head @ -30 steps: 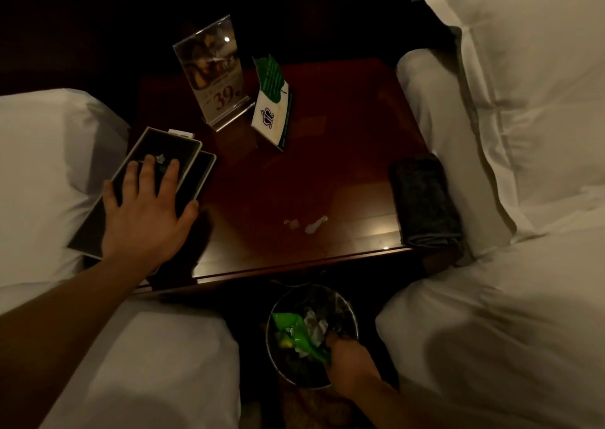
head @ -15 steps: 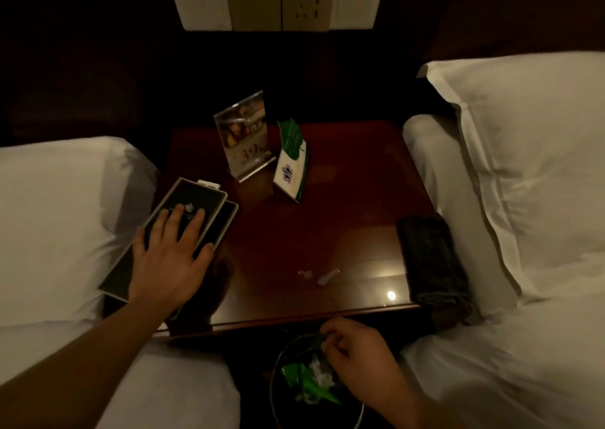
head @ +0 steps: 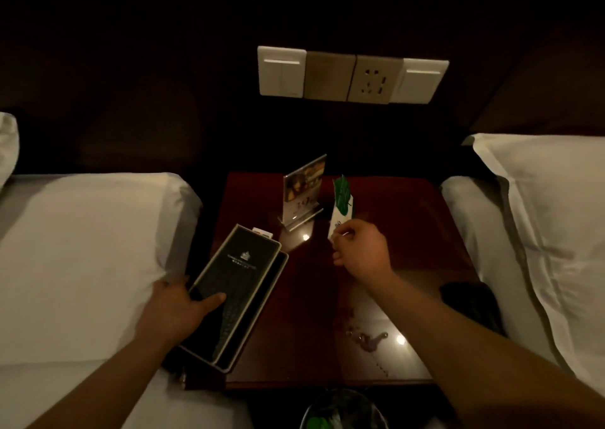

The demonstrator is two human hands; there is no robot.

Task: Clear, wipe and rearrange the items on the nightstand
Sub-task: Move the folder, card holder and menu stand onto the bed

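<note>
On worktop [head: 409,232], acrylic sign [head: 302,192] beside card [head: 342,206]; right hand [head: 360,251] fingers [head: 343,233] pinch card; left hand [head: 176,307] grips dark folder [head: 235,281].

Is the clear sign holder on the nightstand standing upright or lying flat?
Upright. The sign holder stands on its own base at the back of the nightstand, with its printed face raised.

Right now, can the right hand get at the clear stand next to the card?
Probably yes: the right hand is at the card, just beside the stand, and nothing lies between, though it seems to pinch the card.
</note>
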